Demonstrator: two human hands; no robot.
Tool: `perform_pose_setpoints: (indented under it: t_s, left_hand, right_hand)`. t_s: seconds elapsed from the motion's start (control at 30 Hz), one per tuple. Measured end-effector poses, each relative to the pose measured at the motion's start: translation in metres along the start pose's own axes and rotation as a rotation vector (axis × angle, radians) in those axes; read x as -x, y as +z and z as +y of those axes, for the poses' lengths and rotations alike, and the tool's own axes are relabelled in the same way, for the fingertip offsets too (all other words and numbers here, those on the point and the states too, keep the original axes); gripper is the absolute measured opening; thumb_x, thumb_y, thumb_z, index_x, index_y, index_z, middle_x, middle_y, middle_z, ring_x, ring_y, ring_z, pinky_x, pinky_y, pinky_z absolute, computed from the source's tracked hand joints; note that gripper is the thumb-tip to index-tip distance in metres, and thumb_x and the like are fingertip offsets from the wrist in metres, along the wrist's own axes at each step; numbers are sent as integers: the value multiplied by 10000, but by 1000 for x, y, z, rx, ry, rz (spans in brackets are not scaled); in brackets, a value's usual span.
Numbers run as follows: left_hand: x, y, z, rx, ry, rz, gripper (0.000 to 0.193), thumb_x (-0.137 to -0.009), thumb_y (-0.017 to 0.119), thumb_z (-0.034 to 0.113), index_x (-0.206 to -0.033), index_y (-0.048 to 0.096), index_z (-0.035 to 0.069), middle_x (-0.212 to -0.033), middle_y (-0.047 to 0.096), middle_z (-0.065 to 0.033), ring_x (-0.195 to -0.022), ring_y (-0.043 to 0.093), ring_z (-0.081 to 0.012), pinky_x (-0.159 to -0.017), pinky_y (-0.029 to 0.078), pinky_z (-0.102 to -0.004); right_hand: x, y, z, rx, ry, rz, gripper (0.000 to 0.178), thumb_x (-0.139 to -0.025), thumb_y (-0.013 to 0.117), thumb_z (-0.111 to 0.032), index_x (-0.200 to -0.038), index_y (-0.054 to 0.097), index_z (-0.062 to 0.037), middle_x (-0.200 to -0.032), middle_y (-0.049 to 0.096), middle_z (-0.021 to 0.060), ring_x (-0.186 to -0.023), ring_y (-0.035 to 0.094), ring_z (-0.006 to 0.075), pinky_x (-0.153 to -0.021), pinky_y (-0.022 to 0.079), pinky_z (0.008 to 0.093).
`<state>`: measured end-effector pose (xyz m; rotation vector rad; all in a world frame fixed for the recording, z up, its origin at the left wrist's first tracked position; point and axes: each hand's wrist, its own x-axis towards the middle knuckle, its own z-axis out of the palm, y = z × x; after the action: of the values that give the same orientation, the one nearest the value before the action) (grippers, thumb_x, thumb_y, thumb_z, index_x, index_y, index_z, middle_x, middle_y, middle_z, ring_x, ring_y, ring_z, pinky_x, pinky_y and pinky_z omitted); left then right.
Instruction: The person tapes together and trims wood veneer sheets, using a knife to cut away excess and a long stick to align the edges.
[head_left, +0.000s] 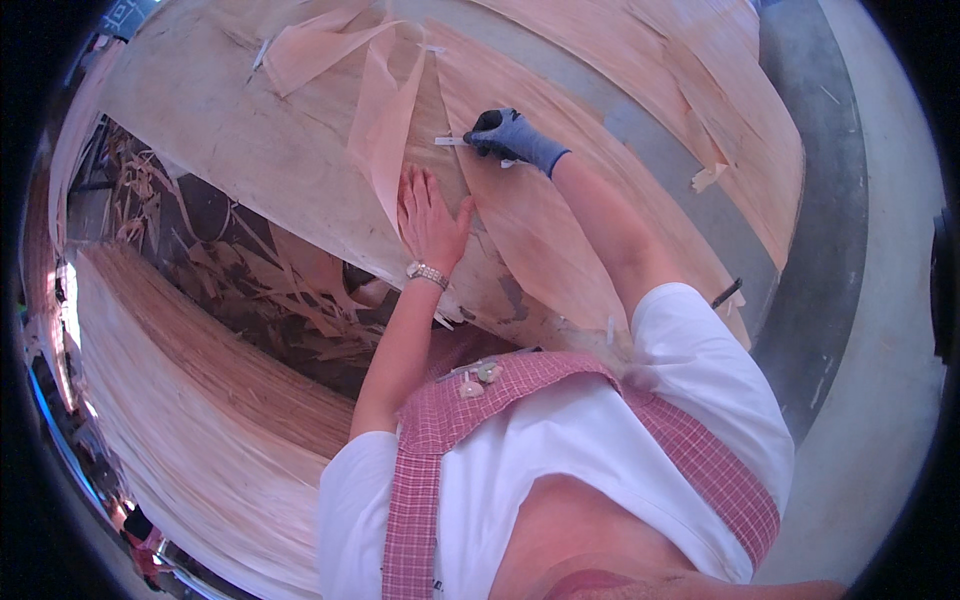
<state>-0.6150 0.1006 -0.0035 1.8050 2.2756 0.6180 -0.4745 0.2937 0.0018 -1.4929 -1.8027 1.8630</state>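
White strip (450, 141) — right hand (505, 138) touching; left hand (433, 224) flat on veneer (300, 165).

Bright diffuse light, soft shadows, curved fisheye edges, black corners

The one head-worn fisheye looks steeply down from above the white shirt (540, 430), close at six o'clock, facing forward, with the left hand (433, 220) toward eleven and the gloved right hand (512, 140) toward twelve, farther off.
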Motion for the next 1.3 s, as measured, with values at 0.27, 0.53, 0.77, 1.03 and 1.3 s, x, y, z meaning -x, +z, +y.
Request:
perform_pose_setpoints:
  t_s: [0.27, 0.53, 0.77, 1.03, 1.3]
  left_hand:
    - [5, 11, -7, 20, 47, 36, 890, -870, 566, 573, -1492, 278, 6, -1572, 238, -181, -1469, 177, -338, -1191, 152, -457]
    - [6, 11, -5, -5, 56, 41, 1082, -758, 641, 667, -1506, 231, 1, -1582, 209, -175, -1473, 158, -336, -1193, 142, -439]
    - [5, 13, 5, 47, -12, 42, 1186, -694, 681, 702, -1512, 191, -1, -1565, 208, -227, -1465, 149, -380, -1182, 143, -479]
    - [2, 22, 1, 249, -44, 70, 895, -737, 691, 661, -1356, 438, 66, -1526, 259, -250, -1430, 192, -426, -1145, 172, -552]
    - [-6, 25, 13, 295, -176, 83, 400, -732, 758, 525, -829, 714, 140, -1513, 291, -205, -1406, 226, -432, -1122, 211, -573]
  right_hand:
    - [12, -3, -9, 107, -63, -96, 229, -879, 697, -306, -901, 675, -79, -719, 664, 48, -573, 591, 124, -510, 469, 293]
    - [22, 7, 17, 583, -489, 238, 164, -879, 648, -228, -980, 622, -102, -930, 696, 122, -892, 661, 322, -737, 509, 424]
    - [72, 7, 10, 419, -790, 795, 178, -839, 671, -91, -1013, 641, -109, -957, 685, 103, -857, 673, 299, -690, 527, 391]
    - [170, -9, -12, -40, -894, 899, 171, -880, 620, 37, -1041, 645, -17, -939, 703, 85, -795, 674, 153, -684, 532, 281]
    - [263, 2, -11, 134, -586, 720, 206, -843, 617, 72, -1034, 645, -2, -907, 710, 89, -788, 682, 142, -716, 541, 280]
